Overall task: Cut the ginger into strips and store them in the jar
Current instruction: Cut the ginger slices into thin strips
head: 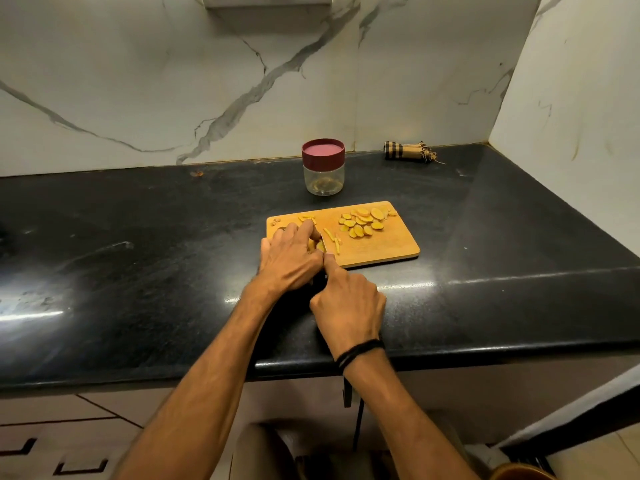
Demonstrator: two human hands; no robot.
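Your left hand [291, 259] curls its fingertips down on a few ginger pieces [319, 245] at the left end of the cutting board [384, 249]. Your right hand [348, 303] grips the knife [324, 237], forefinger along its back, the blade just beside cut strips [336, 244]. Uncut slices [363, 221] lie toward the board's right. The lidded jar [323, 171] stands behind the board, nearer the back edge of the surface [138, 237].

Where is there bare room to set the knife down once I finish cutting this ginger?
Bare counter lies right of the cutting board, out to the side wall, and widely to its left. The board's near right corner, below the ginger slices, is also free. Its left end is crowded: left hand, right hand, knife, strips.
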